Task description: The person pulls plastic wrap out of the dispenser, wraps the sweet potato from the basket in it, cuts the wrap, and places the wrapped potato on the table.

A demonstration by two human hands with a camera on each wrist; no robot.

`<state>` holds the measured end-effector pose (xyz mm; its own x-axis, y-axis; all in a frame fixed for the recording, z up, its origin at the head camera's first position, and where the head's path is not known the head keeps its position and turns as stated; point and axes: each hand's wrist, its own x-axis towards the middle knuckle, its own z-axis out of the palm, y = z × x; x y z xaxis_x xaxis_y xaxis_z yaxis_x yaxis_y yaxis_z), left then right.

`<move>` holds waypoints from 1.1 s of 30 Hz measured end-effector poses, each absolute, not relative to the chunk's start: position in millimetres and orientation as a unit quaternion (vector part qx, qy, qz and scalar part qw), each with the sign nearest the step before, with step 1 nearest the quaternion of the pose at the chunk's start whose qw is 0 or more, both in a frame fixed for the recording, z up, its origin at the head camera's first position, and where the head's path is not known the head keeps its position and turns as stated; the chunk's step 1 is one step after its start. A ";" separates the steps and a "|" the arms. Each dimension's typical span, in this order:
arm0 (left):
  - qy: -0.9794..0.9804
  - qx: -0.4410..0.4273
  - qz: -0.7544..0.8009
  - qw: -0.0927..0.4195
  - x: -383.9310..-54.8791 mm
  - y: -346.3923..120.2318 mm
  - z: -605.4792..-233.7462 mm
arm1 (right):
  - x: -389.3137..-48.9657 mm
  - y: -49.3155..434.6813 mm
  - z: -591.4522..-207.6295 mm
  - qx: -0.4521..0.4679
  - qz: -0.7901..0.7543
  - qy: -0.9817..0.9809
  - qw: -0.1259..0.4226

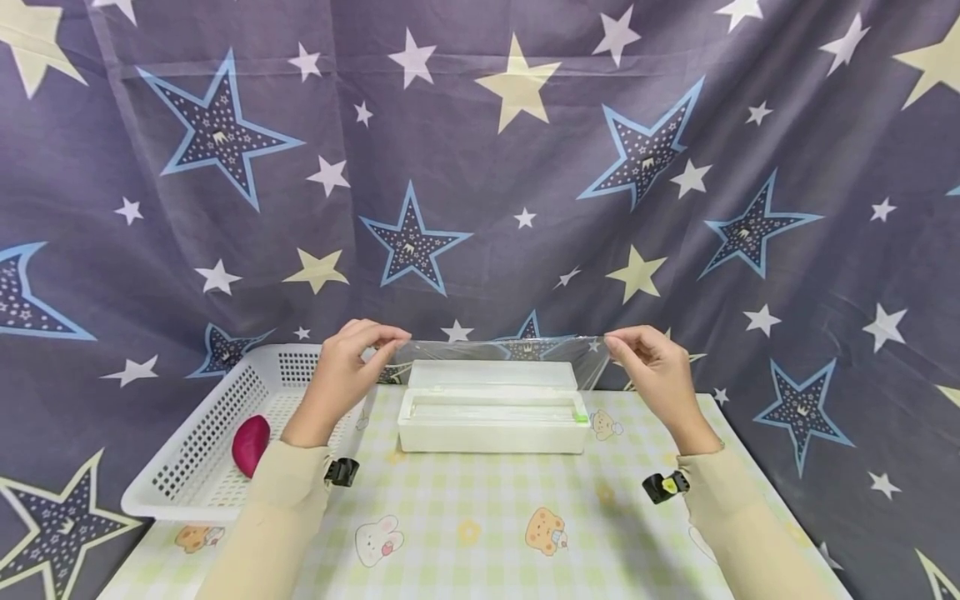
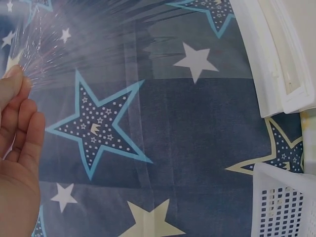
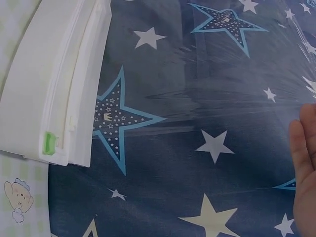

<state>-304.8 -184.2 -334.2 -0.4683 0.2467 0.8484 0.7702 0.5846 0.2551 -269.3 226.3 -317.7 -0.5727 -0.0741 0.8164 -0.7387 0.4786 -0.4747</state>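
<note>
A clear sheet of cling film [image 1: 510,347] is stretched between both hands, above and behind a white cling film dispenser [image 1: 491,438]. My left hand [image 1: 339,379] pinches the film's left corner between thumb and fingers. At the opposite corner, my right hand [image 1: 660,379] pinches it the same way. The dispenser's lid [image 1: 491,375] stands raised, and a small green slider [image 1: 581,418] sits at its right end. In the left wrist view, creases gather toward the fingertips of the left hand [image 2: 22,138]. The right wrist view shows only part of the right hand [image 3: 305,168].
On the left stands a white perforated basket [image 1: 176,510] with a dark pink rounded object [image 1: 251,446] inside. A checked cloth with cartoon animals covers the table [image 1: 465,558]. Directly behind hangs a dark curtain [image 1: 465,167] with stars.
</note>
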 end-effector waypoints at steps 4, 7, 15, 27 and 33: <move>-0.792 -0.319 -0.324 0.408 -301.0 -184.6 -331.3 | -274.5 230.2 -321.6 0.276 0.443 -0.759 0.390; -0.790 -0.319 -0.323 0.412 -297.7 -184.6 -328.1 | -282.8 236.6 -327.4 0.280 0.454 -0.751 0.389; -0.790 -0.318 -0.320 0.414 -294.7 -185.6 -324.2 | -290.0 243.7 -332.5 0.278 0.471 -0.749 0.376; -0.786 -0.324 -0.321 0.418 -290.6 -184.4 -320.2 | -261.8 228.2 -309.4 0.281 0.468 -0.744 0.384; -0.784 -0.326 -0.319 0.421 -288.3 -184.3 -317.6 | -259.3 227.0 -305.6 0.281 0.470 -0.743 0.385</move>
